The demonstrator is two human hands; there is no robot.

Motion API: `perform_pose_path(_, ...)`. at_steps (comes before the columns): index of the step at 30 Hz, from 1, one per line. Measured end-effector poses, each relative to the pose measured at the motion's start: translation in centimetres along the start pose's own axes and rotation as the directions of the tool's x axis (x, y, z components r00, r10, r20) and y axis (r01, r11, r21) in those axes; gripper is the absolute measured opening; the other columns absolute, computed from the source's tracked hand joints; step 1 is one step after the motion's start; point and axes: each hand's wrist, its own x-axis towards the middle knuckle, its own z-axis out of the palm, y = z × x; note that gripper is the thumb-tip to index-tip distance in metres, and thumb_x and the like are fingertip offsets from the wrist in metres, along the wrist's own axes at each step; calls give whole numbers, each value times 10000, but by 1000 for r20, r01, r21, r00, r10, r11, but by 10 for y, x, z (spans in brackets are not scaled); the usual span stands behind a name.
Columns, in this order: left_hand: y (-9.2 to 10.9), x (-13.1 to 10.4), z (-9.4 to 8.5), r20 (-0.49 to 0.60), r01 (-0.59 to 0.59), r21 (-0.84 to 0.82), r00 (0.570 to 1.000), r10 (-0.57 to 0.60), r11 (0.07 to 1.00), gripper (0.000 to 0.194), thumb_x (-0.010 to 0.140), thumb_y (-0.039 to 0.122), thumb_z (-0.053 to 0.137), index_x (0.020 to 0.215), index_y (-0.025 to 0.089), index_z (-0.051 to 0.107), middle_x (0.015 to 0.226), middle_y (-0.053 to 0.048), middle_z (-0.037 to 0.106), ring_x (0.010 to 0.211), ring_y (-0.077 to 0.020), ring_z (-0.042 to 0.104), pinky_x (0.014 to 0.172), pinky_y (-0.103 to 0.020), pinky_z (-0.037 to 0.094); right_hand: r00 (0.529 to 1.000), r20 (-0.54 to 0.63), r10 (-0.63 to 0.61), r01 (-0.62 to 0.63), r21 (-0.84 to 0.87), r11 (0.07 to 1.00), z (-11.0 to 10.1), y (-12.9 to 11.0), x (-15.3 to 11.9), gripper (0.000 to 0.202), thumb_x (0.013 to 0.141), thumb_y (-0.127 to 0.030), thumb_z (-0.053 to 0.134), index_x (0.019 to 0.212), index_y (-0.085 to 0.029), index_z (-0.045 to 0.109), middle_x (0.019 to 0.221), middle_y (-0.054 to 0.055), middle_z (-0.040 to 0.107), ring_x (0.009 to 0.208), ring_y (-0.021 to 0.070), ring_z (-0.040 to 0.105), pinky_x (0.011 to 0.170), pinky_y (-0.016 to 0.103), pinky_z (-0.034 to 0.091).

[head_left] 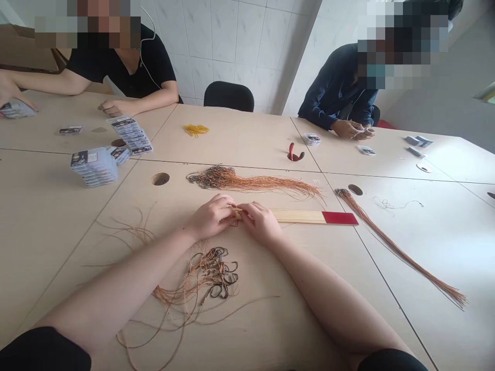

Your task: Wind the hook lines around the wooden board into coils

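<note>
My left hand (212,215) and my right hand (260,220) meet above the table, fingers pinched close together. Whatever they pinch is hidden by the fingertips. Both are at the left end of a long, flat, pale yellow strip (299,216) with a red right end; my right hand covers part of it. A bit of red shows under the fingertips. Nearer me lies a loose tangle of dark fish hooks (219,273) on orange-brown lines (170,296), partly under my left forearm. Beyond my hands rests a larger bundle of hooks with orange lines (255,181).
A straighter bundle of hooked lines (398,242) lies at right. Stacks of small plastic packs (95,167), yellow bands (196,130) and red-handled pliers (292,152) in a table hole are farther off. Two people sit opposite, one handling a small item (361,130).
</note>
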Motion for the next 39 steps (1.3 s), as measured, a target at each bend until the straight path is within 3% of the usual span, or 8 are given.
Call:
perform_pose_path(13,1,0,0,-14,38,36,999,-37,999,123,815,276,561,861,183,627,984,-79,585,1007,-201,494,910,-363,442,1000,-10,-5,5,5,1000,1,2,-1,215,921,-245,389,1037,-214,568,828,27,612,806,153,534,728,255,419)
perform_pose_path(29,-1,-1,1,-35,80,82,996,-78,993,91,824,196,521,820,178,610,962,-76,586,999,-199,495,904,-371,441,1000,2,-18,18,-56,998,-1,4,-1,212,916,-271,414,1060,-217,559,818,29,612,808,148,550,730,251,429)
perform_pose_path(39,-6,-2,-5,-157,285,261,955,-251,922,165,841,239,483,840,189,640,963,-81,581,993,-225,479,870,-398,428,996,17,-82,84,-224,971,-18,13,-1,264,928,-238,368,1121,-195,542,796,48,616,792,155,556,673,248,426)
